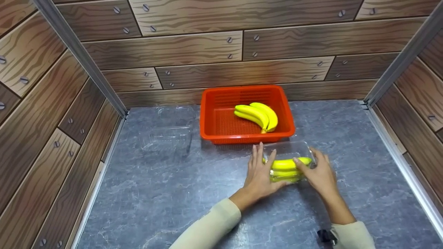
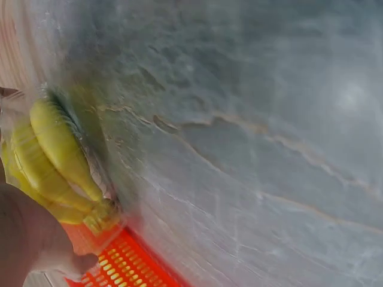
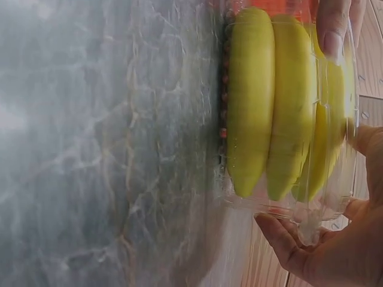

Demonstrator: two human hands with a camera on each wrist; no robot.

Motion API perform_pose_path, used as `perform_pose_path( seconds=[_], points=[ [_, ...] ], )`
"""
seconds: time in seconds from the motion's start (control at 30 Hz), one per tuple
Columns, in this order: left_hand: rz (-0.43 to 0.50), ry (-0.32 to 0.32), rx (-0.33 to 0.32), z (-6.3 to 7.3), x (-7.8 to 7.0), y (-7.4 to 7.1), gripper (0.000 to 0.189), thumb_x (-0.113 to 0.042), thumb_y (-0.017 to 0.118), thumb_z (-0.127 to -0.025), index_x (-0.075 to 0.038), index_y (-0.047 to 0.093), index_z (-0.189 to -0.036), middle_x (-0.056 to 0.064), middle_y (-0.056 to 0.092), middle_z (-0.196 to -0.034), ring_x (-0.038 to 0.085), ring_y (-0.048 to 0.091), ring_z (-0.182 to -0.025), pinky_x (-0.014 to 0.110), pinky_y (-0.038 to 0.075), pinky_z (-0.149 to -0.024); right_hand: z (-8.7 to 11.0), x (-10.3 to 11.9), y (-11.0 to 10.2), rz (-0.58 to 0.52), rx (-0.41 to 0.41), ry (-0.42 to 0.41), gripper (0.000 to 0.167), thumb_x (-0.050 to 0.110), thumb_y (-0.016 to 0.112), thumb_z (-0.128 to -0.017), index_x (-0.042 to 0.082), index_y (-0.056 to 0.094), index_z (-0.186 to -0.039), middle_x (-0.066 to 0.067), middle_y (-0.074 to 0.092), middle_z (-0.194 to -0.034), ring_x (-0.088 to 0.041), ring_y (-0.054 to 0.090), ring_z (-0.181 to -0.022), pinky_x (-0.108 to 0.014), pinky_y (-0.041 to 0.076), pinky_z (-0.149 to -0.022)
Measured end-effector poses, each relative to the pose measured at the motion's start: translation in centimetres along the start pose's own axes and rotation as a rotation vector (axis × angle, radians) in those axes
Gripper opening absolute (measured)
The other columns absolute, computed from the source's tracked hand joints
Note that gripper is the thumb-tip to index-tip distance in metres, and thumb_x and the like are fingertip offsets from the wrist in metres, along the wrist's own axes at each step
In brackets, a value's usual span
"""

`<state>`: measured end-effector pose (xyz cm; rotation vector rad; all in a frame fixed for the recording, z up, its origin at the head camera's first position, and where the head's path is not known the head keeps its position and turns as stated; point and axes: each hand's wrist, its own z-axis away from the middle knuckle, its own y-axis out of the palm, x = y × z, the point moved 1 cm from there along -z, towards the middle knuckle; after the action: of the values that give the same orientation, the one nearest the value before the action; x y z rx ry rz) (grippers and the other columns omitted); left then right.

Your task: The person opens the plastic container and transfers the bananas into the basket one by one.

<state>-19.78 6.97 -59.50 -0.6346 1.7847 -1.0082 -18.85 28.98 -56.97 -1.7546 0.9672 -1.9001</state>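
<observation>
A clear plastic clamshell box [image 1: 309, 152] stands in front of the red basket, with a bunch of yellow bananas [image 1: 290, 164] inside. Its lid lies back toward the basket. My left hand [image 1: 259, 174] spans the box's left end, fingers straight and spread, thumb along the near side. At the right end, my right hand [image 1: 321, 173] holds the box, with its thumb on the top banana and its fingers round the outer side. The right wrist view shows the bananas [image 3: 251, 101] side by side behind the clear wall. In the left wrist view the stem end [image 2: 102, 216] shows.
Behind the box, the red perforated basket [image 1: 206, 133] holds another banana bunch [image 1: 258, 116]. To its left lies a second clear clamshell [image 1: 166, 138], open, lid toward the back. Wood-patterned panels [image 1: 221, 48] wall the grey marbled table [image 1: 155, 200] at the back and both sides.
</observation>
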Motion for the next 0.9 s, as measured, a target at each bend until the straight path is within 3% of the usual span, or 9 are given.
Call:
perform_pose_path(
  seconds=[0.13, 0.23, 0.3, 0.4, 0.6, 0.77, 0.9],
  points=[
    [0.025, 0.003, 0.013, -0.1, 0.6, -0.1, 0.107, -0.071, 0.08, -0.082, -0.026, 0.034, -0.169, 0.016, 0.006, -0.182, 0.043, 0.01, -0.169, 0.064, 0.036, -0.128, 0.0, -0.1, 0.5, -0.022, -0.003, -0.014, 0.092, 0.061, 0.073, -0.094, 0.009, 0.041, -0.163, -0.024, 0.053, -0.138, -0.035, 0.058, -0.104, -0.04, 0.048, -0.081],
    [0.045, 0.01, 0.017, -0.1, 0.9, -0.2, 0.105, -0.07, 0.08, -0.084, -0.026, 0.036, -0.168, 0.016, 0.008, -0.182, 0.042, 0.01, -0.169, 0.065, 0.037, -0.127, -0.1, -0.3, 0.8, -0.078, 0.019, -0.021, 0.092, 0.058, 0.072, -0.096, 0.008, 0.037, -0.164, -0.028, 0.048, -0.15, -0.043, 0.057, -0.121, -0.055, 0.051, -0.098],
    [0.052, 0.014, 0.017, -0.1, 1.0, -0.2, 0.104, -0.069, 0.079, -0.084, -0.026, 0.036, -0.168, 0.016, 0.009, -0.182, 0.041, 0.011, -0.169, 0.065, 0.036, -0.128, -0.1, -0.5, 0.8, -0.115, 0.048, -0.026, 0.094, 0.057, 0.071, -0.098, 0.006, 0.031, -0.166, -0.03, 0.041, -0.16, -0.05, 0.05, -0.139, -0.066, 0.044, -0.114],
    [0.059, 0.02, 0.013, -0.1, 1.2, -0.2, 0.103, -0.069, 0.079, -0.085, -0.025, 0.037, -0.168, 0.017, 0.01, -0.182, 0.041, 0.011, -0.169, 0.064, 0.033, -0.129, -0.2, -0.7, 0.9, -0.157, 0.084, -0.039, 0.095, 0.054, 0.069, -0.1, 0.003, 0.025, -0.167, -0.032, 0.033, -0.168, -0.054, 0.036, -0.154, -0.071, 0.031, -0.125],
    [0.055, 0.027, 0.019, -0.1, 1.3, -0.3, 0.102, -0.069, 0.079, -0.085, -0.026, 0.038, -0.167, 0.016, 0.011, -0.182, 0.042, 0.013, -0.169, 0.062, 0.031, -0.131, -0.2, -1.3, 0.7, -0.2, 0.101, -0.066, 0.092, 0.048, 0.07, -0.101, 0.004, 0.024, -0.168, -0.031, 0.034, -0.169, -0.053, 0.038, -0.154, -0.071, 0.032, -0.125],
    [0.067, 0.031, 0.015, -0.1, 1.4, -0.6, 0.1, -0.066, 0.081, -0.085, -0.026, 0.04, -0.166, 0.016, 0.013, -0.182, 0.04, 0.015, -0.169, 0.06, 0.032, -0.132, 0.0, -1.8, 0.5, -0.187, 0.13, -0.032, 0.096, 0.048, 0.069, -0.102, 0.003, 0.019, -0.17, -0.031, 0.026, -0.173, -0.055, 0.028, -0.159, -0.071, 0.024, -0.129],
    [0.078, 0.04, 0.023, -0.1, 1.6, -0.7, 0.099, -0.066, 0.08, -0.086, -0.025, 0.041, -0.166, 0.015, 0.012, -0.182, 0.04, 0.015, -0.169, 0.061, 0.032, -0.131, 0.1, -2.7, 0.2, -0.177, 0.186, -0.009, 0.1, 0.046, 0.069, -0.102, 0.001, 0.011, -0.171, -0.034, 0.027, -0.172, -0.056, 0.035, -0.155, -0.07, 0.03, -0.127]
  ],
)
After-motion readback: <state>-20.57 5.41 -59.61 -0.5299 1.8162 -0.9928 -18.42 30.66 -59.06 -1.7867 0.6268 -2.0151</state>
